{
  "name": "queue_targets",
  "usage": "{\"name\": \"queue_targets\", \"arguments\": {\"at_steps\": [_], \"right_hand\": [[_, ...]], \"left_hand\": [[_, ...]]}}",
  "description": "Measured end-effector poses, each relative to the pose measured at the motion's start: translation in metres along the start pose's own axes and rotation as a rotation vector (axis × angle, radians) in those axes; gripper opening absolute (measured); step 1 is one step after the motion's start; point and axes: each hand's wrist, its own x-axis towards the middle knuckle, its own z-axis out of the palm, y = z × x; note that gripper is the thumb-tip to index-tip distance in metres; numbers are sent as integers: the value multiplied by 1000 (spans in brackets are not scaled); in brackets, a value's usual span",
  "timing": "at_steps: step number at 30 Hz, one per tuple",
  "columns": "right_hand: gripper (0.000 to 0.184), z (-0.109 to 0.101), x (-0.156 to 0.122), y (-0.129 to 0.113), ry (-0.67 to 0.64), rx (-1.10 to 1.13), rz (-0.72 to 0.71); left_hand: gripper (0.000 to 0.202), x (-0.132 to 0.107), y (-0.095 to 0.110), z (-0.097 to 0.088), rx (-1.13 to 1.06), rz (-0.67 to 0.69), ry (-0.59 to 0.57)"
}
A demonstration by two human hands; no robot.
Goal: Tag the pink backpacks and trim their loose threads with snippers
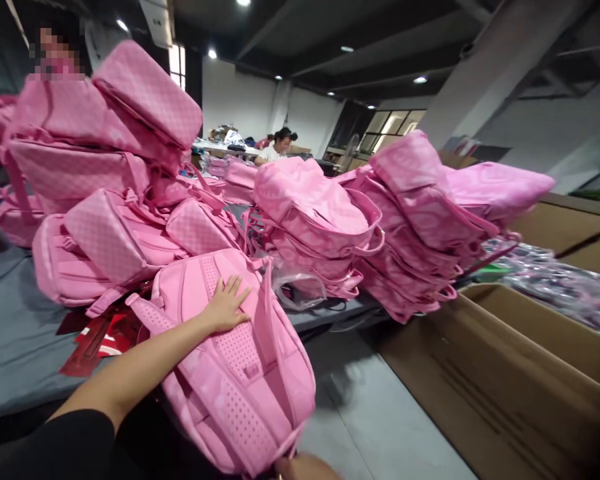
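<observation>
A pink backpack [291,347] lies tilted across the edge of the grey-covered table, its back panel and dotted shoulder straps facing me. My left hand [229,305] rests flat on that panel between the straps, fingers spread. At the bottom of the view, only part of my right hand [307,468] shows, at the bag's lower corner; its fingers are mostly hidden. Just beyond the bag lies clear plastic wrap [300,290]. Red printed pieces [105,337] lie left of it, partly under my left arm.
More pink backpacks [85,177] are heaped at left. Stacked pink backpacks [310,207] stand at centre, with a taller stack [410,227] to their right. An open cardboard box [470,380] stands at right, near plastic-wrapped items [555,273]. A person [275,150] is in the background.
</observation>
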Motion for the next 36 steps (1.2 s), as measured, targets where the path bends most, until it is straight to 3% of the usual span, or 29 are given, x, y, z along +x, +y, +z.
{"name": "queue_targets", "arguments": {"at_steps": [2,5,8,11,13,15,17,20,23,25,27,29,30,33,34,36], "right_hand": [[29,-10,14,-7,3,-19,-26],[49,-20,67,-25,37,-79,-98],[52,-26,123,-30,76,-350,48],[44,-36,150,5,199,-548,266],[32,-47,151,37,255,-517,353],[24,-59,144,55,222,-225,347],[32,-66,137,51,212,315,227],[51,-62,132,15,421,1040,22],[40,-45,139,-17,608,1312,-33],[31,-30,148,-22,536,1330,-74],[31,-17,157,-14,338,1242,-139],[39,-8,165,0,240,1050,-168],[42,-6,169,8,268,927,-163],[46,-3,178,30,532,609,-110],[46,-4,181,37,634,555,-98],[46,-5,186,51,840,473,-94]], "left_hand": [[80,1,0,10,11,42,13],[48,-4,-5,5,16,30,46],[46,-28,-17,-4,32,-55,96],[55,-61,-33,-4,72,-27,67],[59,-77,-37,-4,72,27,56],[45,-81,-29,-11,-16,32,118],[31,-75,-8,-24,-223,14,152],[31,-61,34,-37,-714,18,-56],[16,-60,61,-30,-1179,-43,-271],[13,-68,61,-24,-1281,-127,-274],[13,-77,47,-28,-1162,-158,-266],[12,-77,27,-42,-841,-132,-269],[16,-72,17,-50,-639,-125,-231],[27,-34,-4,-67,-77,-31,-9],[28,-15,-8,-67,47,46,50],[27,25,-13,-61,229,205,58]]}}
